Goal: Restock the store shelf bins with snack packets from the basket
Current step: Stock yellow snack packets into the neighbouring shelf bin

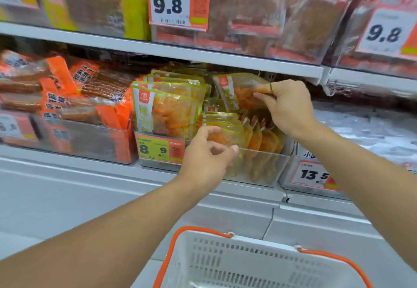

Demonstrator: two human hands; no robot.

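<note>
Your right hand point(287, 104) is pinching a green-edged snack packet point(241, 91) by its right side, thumb and fingers curled onto it, and holding it tilted above the clear bin point(259, 165) on the middle shelf. Your left hand point(207, 159) is reaching over the bin's front wall, fingers curled around the top of the front packet point(228, 137) in the row standing inside; thumb and forefinger are sitting close together just in front of it. More of the same packets are standing upright in that bin, with a taller stack point(167, 111) leaning just to the left of them. A yellow price tag point(158, 150) is clipped to the bin's front, beside your left wrist. Orange-wrapped packets point(67, 98) are filling the next bin to the left. The white basket point(248, 263) with orange handles is sitting below, between your forearms, near the bottom of the view; its contents are mostly out of sight
</note>
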